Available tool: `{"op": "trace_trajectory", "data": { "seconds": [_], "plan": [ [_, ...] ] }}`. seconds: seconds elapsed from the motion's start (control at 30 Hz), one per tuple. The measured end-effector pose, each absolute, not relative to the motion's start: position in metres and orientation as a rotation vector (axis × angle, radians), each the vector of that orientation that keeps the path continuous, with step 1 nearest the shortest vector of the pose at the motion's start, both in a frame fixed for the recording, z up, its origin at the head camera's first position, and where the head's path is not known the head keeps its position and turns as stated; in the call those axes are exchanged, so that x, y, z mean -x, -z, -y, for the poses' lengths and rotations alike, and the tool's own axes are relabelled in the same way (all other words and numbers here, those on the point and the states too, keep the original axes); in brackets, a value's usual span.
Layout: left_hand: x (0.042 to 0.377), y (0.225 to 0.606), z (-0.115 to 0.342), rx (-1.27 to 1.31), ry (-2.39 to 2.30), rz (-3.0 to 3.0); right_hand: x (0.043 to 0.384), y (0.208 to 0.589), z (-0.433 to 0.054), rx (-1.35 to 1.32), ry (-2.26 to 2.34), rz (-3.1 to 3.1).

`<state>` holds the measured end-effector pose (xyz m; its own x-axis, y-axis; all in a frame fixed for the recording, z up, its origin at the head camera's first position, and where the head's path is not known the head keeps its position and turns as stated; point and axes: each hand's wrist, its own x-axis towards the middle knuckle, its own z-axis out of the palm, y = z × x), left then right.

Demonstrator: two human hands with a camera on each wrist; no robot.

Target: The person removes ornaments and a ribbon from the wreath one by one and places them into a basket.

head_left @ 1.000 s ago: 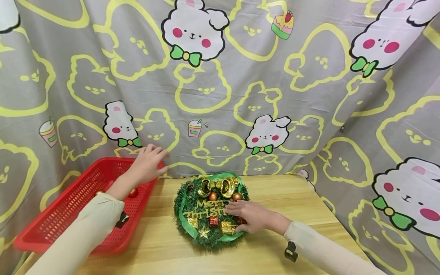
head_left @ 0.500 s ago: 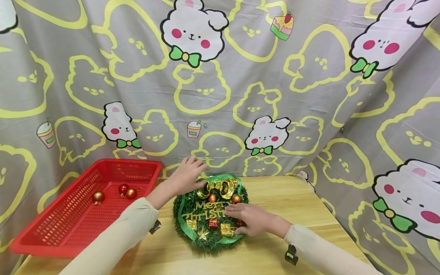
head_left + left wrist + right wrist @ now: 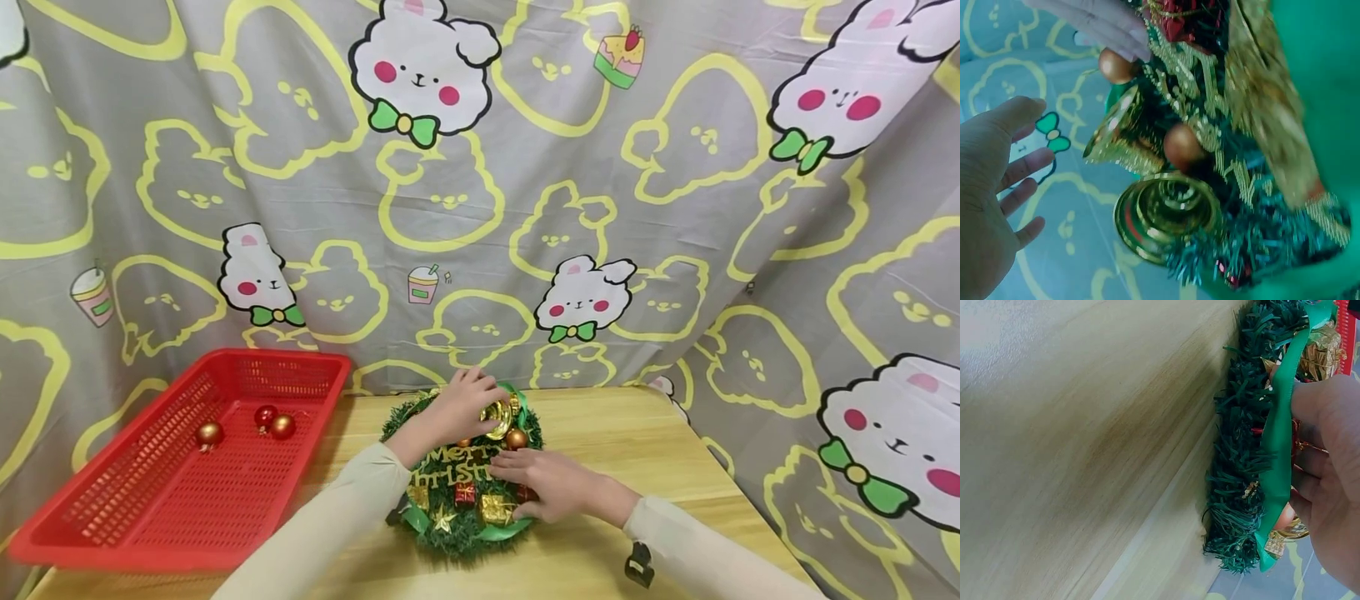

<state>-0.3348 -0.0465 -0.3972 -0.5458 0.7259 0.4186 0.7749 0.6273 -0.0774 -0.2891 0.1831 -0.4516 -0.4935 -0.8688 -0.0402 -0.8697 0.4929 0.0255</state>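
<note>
A green tinsel wreath (image 3: pixel 457 542) lies on the table, decorated with "Merry Christmas" lettering, small wrapped gifts, a gold star (image 3: pixel 444 522) and a green ribbon (image 3: pixel 1280 437). Over its upper part hovers my left hand (image 3: pixel 459 408), which hides one of two gold bells. The left wrist view shows that hand's fingers spread loosely, apart from the near bell (image 3: pixel 1169 212) and holding nothing. My right hand (image 3: pixel 553 485) rests on the wreath's right side, fingers extended across the lettering's end and a gold gift (image 3: pixel 495 508). Copper-coloured balls (image 3: pixel 1183 147) sit beside the bells.
A red plastic basket (image 3: pixel 112 557) stands at the left of the wooden table (image 3: pixel 622 442). It holds two gold baubles (image 3: pixel 208 434) and one red bauble (image 3: pixel 265 415). A grey curtain (image 3: pixel 480 208) with cartoon rabbits hangs right behind the table.
My left hand has swung right from above the basket to over the wreath's top, uncovering the baubles. My right hand has stayed on the wreath.
</note>
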Motion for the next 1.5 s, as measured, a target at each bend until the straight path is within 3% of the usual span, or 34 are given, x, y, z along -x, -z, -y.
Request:
{"op": "trace_trajectory", "data": {
  "seconds": [1.5],
  "plan": [
    [0.355, 0.428, 0.002, 1.18, -0.121, 2.716, 0.289, 0.452, -0.184, 1.661, -0.053, -2.702]
  ]
}}
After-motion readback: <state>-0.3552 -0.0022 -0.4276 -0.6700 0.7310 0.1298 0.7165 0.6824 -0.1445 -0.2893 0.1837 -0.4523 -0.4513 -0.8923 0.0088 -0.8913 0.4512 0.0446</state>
